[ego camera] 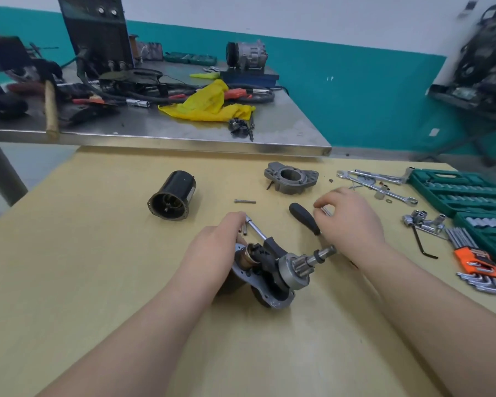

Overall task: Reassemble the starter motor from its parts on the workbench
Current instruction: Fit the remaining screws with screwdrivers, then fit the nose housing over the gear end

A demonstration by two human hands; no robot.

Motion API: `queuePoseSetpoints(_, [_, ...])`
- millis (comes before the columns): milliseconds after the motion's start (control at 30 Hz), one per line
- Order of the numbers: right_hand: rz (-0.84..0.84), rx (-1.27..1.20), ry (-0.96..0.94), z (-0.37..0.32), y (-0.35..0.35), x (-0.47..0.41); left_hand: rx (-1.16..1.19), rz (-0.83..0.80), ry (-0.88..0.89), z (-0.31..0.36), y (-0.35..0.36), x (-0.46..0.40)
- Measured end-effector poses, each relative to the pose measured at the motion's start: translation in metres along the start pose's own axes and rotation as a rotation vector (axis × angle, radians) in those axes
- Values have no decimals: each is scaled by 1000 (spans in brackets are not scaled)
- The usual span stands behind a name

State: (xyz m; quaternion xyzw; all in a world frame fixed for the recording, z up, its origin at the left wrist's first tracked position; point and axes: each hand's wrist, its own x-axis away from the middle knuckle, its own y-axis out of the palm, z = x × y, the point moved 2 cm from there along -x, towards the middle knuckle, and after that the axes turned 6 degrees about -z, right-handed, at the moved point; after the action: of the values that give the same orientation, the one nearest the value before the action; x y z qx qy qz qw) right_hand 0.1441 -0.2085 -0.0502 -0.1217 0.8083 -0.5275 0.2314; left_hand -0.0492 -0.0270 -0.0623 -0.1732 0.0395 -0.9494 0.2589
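Two hands: left hand [222, 242] gripping grey metal starter motor sub-assembly [272, 270]; right hand [350, 216] pinching thin silver bolt [325, 211].
Handling: heavy, rigid, likely greasy; hold by the flange plate, near worktop centre.

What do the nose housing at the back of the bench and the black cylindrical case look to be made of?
Nose housing: probably cast aluminium, judging by its dull grey, slightly rough, unpainted surface. Black cylindrical case: likely steel painted or coated gloss black, since it shows smooth highlights; the base metal cannot be confirmed.
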Motion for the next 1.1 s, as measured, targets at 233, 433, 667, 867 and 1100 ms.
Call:
queuePoseSetpoints(233, [-140, 142, -75, -41, 7, -75, 13, -62, 164, -15, -4, 4])
queuePoseSetpoints(433, [-381, 206, -59, -41, 26, -110, 5, -84, 258, -13, -5, 8])
queuePoseSetpoints(667, [-320, 82, -124, -35, 33, -104, 0, -71, 274, -11, -5, 7])
queuePoseSetpoints(867, [-260, -94, -110, -32, 39, -93, 27, -90, 276, -9, -5, 4])
queuePoseSetpoints(1100, [-132, -496, -31, -36, 16, -83, 21, -131, 230, -11, -4, -2])
